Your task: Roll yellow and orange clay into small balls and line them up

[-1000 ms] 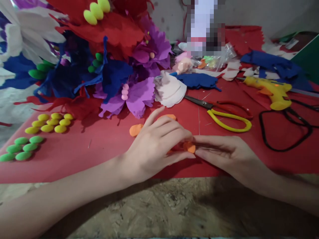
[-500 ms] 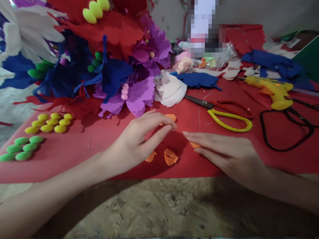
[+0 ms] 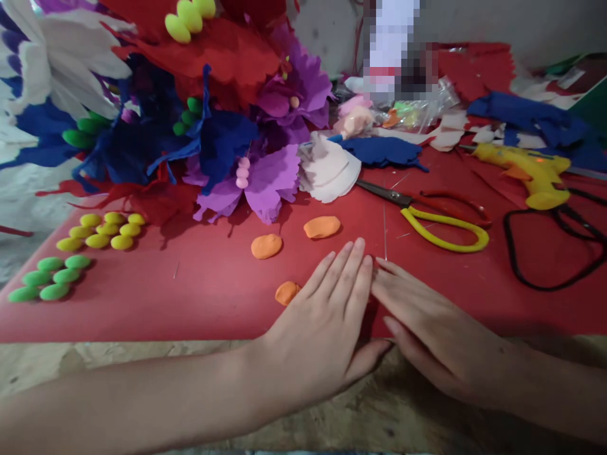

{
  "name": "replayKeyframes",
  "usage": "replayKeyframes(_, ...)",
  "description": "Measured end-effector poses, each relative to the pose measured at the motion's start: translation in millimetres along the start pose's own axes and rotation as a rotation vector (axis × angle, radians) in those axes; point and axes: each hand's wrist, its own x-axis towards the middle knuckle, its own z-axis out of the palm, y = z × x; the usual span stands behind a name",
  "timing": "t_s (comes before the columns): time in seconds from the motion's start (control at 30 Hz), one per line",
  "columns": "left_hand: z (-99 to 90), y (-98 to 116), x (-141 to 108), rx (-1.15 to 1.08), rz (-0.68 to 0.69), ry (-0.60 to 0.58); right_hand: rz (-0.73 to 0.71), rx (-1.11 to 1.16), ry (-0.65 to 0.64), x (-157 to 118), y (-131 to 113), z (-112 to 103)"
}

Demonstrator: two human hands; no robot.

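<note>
My left hand [image 3: 327, 316] lies palm down at the table's front edge, its fingers stretched out and held side by side. My right hand [image 3: 436, 328] leans in from the right with fingers extended, its fingertips meeting the left hand's edge. Whatever is under or between the palms is hidden. Just beyond the left hand lie two orange clay-like lumps, a longer one [image 3: 322, 227] and a rounder one [image 3: 266, 246]. A third orange lump [image 3: 287, 293] sits beside the left hand, partly covered by it.
Scissors [image 3: 441, 218] and a yellow glue gun [image 3: 531, 170] with a black cord lie to the right. Several yellow pieces [image 3: 97, 240] and green pieces [image 3: 54, 292] rest at left. Paper flowers [image 3: 265, 180] crowd the back left. White paper petals [image 3: 327, 169] lie mid-table.
My left hand has come down and right, from over the orange lumps to beside my right hand. The orange piece in my right fingers and a crumpled orange piece no longer show.
</note>
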Motion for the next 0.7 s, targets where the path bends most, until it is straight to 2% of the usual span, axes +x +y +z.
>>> replayKeyframes(0.1,5.7,1,6,0.076,-0.064,-0.029,0.189,0.132,0.048,-2,5,-2)
replayKeyframes(0.17,6.9,-1,8,0.085,-0.095,-0.075,0.266,0.21,0.076,-1,7,-3)
replayKeyframes(0.33,2.1,-5,10,-0.088,-0.123,-0.165,0.263,0.267,0.115,3,5,-6)
replayKeyframes(0.47,-15.4,-10,7,-0.316,-0.141,-0.215,0.303,0.281,0.156,4,5,-6)
replayKeyframes(0.53,-27.6,-15,3,-0.375,-0.114,-0.174,0.314,0.275,0.158,3,6,-6)
replayKeyframes(0.6,-38.1,-23,-3,-0.407,-0.098,-0.06,0.297,0.262,0.131,3,7,-5)
replayKeyframes(0.7,-43.3,-36,-11,-0.435,-0.17,0.09,0.258,0.241,0.072,2,7,-4)
